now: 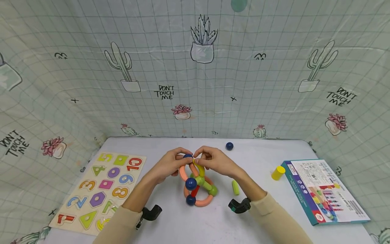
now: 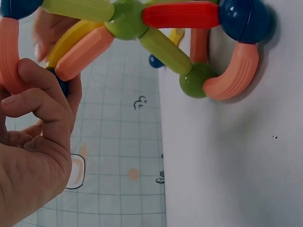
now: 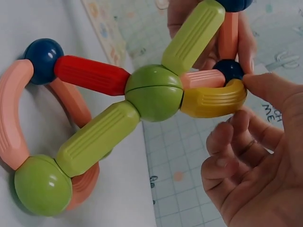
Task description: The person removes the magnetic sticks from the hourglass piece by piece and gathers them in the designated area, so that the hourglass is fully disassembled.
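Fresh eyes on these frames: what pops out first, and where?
Probably the bright stick-and-ball model at the middle of the white table, with the person's left grip and right grip at its top. Next, the number-and-shape board on the left and the printed box on the right, a yellow cylinder beside it. Behind everything, a gridded, cactus-print backdrop.
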Demonstrator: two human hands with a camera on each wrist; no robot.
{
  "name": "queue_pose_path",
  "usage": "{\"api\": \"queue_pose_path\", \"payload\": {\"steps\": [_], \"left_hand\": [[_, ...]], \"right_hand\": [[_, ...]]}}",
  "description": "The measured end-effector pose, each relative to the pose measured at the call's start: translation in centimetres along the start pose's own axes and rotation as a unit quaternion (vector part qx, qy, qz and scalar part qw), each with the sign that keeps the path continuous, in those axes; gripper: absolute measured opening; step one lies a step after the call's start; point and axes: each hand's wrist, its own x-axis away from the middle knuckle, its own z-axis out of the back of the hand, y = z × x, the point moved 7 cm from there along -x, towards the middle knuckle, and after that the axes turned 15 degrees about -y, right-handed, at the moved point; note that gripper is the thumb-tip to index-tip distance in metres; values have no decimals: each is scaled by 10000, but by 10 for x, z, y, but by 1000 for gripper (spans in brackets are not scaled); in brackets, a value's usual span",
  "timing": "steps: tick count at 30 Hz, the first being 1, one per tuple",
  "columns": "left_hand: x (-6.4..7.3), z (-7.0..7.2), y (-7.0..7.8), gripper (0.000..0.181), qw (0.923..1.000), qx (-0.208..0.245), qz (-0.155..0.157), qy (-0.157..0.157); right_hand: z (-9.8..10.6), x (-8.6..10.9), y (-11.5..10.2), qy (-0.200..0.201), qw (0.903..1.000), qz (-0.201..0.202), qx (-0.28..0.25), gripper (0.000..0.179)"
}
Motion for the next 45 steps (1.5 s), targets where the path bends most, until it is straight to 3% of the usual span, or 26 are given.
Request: {"api": "queue_pose_path", "payload": {"steps": [11, 19, 30, 35, 45], "left_hand": [[2, -4, -4, 46, 10000, 1, 26, 17], [2, -7, -4, 43, 9996, 0, -223, -174], [3, -9, -2, 42, 9995, -1, -264, -180], [4, -9, -4, 39, 9996, -31, -242, -152], [4, -6, -4, 37, 9998, -105, -176, -66]], "right_hand": [[-5, 0, 0, -70, 9969, -89, 780, 19], [-4, 1, 3, 85, 9964, -102, 835, 20], [-1, 0, 1, 311, 9945, -163, 984, 22], [12, 5, 8, 753, 9916, -360, 992, 21], [54, 39, 46, 1683, 9814, -919, 5, 33]]}}
